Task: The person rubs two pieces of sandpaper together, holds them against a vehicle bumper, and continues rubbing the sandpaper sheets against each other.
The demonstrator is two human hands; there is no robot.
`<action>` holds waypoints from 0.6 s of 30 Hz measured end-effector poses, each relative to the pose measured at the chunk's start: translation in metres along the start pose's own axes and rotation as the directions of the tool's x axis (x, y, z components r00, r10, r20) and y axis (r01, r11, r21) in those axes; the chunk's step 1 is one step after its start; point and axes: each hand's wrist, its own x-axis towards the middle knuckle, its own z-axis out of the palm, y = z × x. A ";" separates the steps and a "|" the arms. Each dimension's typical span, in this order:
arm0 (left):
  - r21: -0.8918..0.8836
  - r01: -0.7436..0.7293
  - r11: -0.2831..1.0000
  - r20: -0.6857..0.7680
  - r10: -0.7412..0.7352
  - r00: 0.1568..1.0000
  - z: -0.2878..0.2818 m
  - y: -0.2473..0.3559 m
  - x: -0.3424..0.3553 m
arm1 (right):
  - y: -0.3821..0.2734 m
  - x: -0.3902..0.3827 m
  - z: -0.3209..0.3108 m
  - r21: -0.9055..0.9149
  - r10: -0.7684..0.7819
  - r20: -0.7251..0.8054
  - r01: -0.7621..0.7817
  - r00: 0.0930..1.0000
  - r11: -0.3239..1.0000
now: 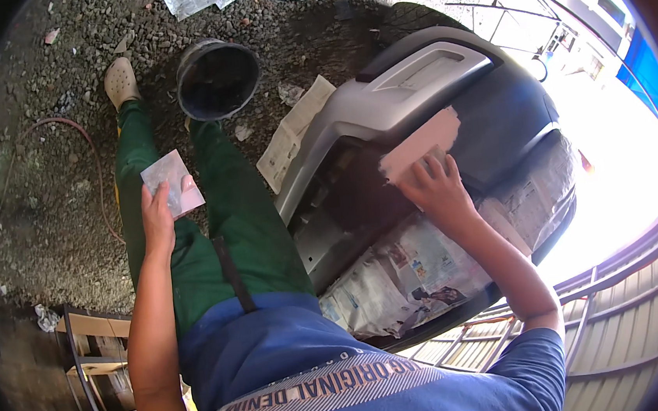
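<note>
My left hand (159, 211) grips a flat square plate (168, 175) with pale pink paste on it, held over my green-trousered legs. My right hand (437, 190) presses a small flat spreader (436, 151), partly hidden by my fingers, onto a pale pink patch (405, 152) of paste. That patch lies on the dark part of a large car bumper (522, 105), which has a silver trim piece (372, 115) along it. Newspaper sheets (436, 263) cover the bumper's lower part, below my right arm.
A black bucket (194, 53) stands on gravel (59, 72) near my shoe. Loose newspaper (292, 138) lies beside the bumper. A red hose (84, 133) runs along the ground at left. A wooden rack (93, 328) is at lower left, corrugated metal (628, 312) at lower right.
</note>
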 end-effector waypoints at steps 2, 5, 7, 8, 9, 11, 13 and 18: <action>-0.026 0.035 0.999 -0.009 -0.035 0.999 0.001 0.003 0.001 | 0.001 -0.008 -0.007 0.000 0.002 0.004 -0.002 1.000 1.000; -0.085 0.068 0.994 0.061 -0.062 0.996 0.005 0.024 -0.005 | -0.010 -0.024 -0.036 0.123 0.022 -0.021 -0.019 1.000 0.992; -0.109 0.025 0.994 0.131 -0.010 0.991 0.016 0.044 -0.015 | -0.031 -0.029 -0.070 0.346 0.082 -0.103 -0.042 0.991 0.937; -0.097 -0.002 0.995 0.189 0.021 0.982 0.026 0.061 -0.026 | -0.043 -0.029 -0.079 0.471 0.132 -0.174 -0.035 0.976 0.881; -0.094 -0.009 0.996 0.275 0.034 0.961 0.037 0.077 -0.040 | -0.058 -0.030 -0.087 0.591 0.194 -0.237 -0.017 0.952 0.807; -0.050 0.009 0.999 0.395 0.012 0.918 0.065 0.114 -0.074 | -0.089 -0.035 -0.096 0.817 0.364 -0.341 0.082 0.867 0.571; -0.007 0.050 0.999 0.485 -0.040 0.873 0.092 0.146 -0.119 | -0.124 -0.044 -0.105 0.898 0.561 -0.431 0.275 0.707 0.343; -0.034 0.136 0.990 0.634 -0.084 0.769 0.142 0.214 -0.242 | -0.183 -0.084 -0.150 0.812 0.770 -0.491 0.534 0.408 0.234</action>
